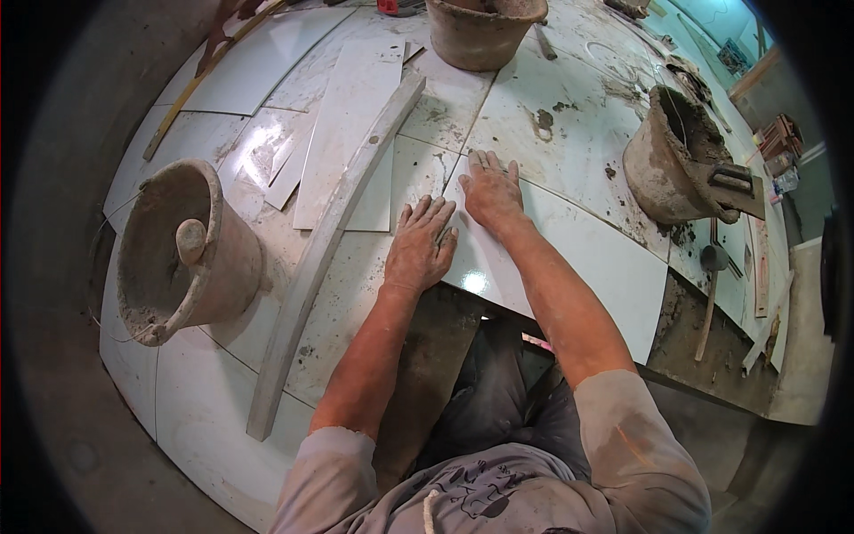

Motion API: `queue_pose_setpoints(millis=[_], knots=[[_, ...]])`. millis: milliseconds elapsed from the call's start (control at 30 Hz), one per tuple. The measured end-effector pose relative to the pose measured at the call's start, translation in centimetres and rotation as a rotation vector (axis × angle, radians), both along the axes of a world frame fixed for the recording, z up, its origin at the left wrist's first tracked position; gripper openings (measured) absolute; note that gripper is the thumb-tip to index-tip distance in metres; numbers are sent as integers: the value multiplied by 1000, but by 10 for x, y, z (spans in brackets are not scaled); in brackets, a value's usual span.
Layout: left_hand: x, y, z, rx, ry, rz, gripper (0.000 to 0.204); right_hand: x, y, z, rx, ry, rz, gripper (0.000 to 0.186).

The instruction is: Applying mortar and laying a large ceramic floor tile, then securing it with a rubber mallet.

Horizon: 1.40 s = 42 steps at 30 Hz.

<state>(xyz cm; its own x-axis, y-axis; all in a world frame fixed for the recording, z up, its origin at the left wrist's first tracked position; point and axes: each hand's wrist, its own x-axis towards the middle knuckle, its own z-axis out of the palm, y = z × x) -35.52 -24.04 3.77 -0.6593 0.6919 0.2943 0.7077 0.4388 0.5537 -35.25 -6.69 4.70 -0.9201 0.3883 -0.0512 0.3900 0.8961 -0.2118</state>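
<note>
My right hand [492, 194] lies flat near the far left corner of a glossy white floor tile [578, 254], its fingertips reaching past the joint onto the tile beyond. Just left of it, my left hand [422, 246] rests palm down beside the joint, on the dirt-specked neighbouring tile [351, 307]. Both hands have dusty fingers stretched out, and nothing shows in either. A long straight grey bar [320, 245] lies on the tiles to the left of my left forearm.
Mortar-caked buckets stand at left [236, 258], far middle [485, 36] and right [658, 173]; a trowel [734, 182] sits on the right one. Cut tile pieces [351, 125] lie beyond the bar. A hammer-like tool [712, 267] rests at right, by an untiled strip [703, 329]. Another person's hand [249, 7] shows far left.
</note>
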Motion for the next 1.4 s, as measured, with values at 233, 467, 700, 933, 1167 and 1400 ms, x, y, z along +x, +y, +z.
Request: queue_pose_setpoints(millis=[233, 467, 700, 933, 1167, 1400], knots=[[1, -1, 0, 17, -27, 11, 46, -6, -9, -9, 22, 21, 88, 54], [-4, -4, -1, 199, -187, 62, 51, -8, -7, 4, -3, -15, 155, 50], [-11, -11, 0, 669, -542, 166, 55, 22, -31, 16, -41, -12, 240, 47], [-24, -13, -8, 941, -867, 144, 61, 74, -78, 14, -91, 71, 369, 44], [-27, -19, -11, 903, -895, 105, 64, 141, -119, 20, -263, 159, 437, 39], [-27, -7, -20, 883, -905, 71, 63, 241, -116, 13, -539, 349, 183, 27]])
